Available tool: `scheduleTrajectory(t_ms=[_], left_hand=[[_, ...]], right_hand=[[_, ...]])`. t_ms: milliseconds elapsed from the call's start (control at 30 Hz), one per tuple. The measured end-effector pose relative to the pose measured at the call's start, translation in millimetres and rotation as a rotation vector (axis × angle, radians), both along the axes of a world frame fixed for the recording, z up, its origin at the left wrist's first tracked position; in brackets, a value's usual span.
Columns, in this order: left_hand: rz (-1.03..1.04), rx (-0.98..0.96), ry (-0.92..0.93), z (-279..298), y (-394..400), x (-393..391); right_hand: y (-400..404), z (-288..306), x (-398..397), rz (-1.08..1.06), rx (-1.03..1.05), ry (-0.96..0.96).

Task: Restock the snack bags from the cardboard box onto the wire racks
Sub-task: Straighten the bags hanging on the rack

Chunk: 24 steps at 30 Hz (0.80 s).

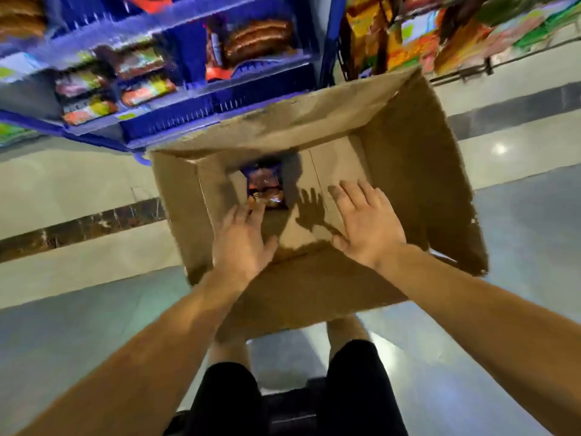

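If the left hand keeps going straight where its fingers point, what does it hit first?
Most likely the snack bag on the cardboard box floor; the left hand fingertips already overlap its near edge, though depth is unclear.

Snack bag point(265, 187) in cardboard box point(418, 171), racks point(195, 99) behind

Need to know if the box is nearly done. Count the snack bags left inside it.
1: a dark snack bag lies on the floor of the cardboard box, just beyond the left hand. The near wall may hide others.
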<state>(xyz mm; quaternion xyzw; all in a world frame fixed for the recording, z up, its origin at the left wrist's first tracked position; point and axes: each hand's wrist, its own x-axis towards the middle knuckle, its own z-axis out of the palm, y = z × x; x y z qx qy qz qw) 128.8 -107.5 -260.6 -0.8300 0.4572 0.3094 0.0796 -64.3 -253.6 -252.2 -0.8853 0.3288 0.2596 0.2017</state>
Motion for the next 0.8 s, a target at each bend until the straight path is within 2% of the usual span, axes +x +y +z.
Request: scheduleTrajectory(t_ms=[233, 433, 633, 800], left_hand=[[0.161, 0.047, 0.048, -193, -31, 30], [0.226, -0.121, 0.034, -350, -40, 56], [0.262, 0.0, 0.075, -436, -49, 72], [0.225, -0.045, 0.04, -472, -40, 65]], right_hand=[[-21, -178, 30, -0.031, 0.082, 0.055], [-28, -315, 65, -0.064, 0.071, 0.111], [-22, -392, 81, -0.129, 0.115, 0.084], [1, -433, 83, -0.179, 0.081, -0.013]])
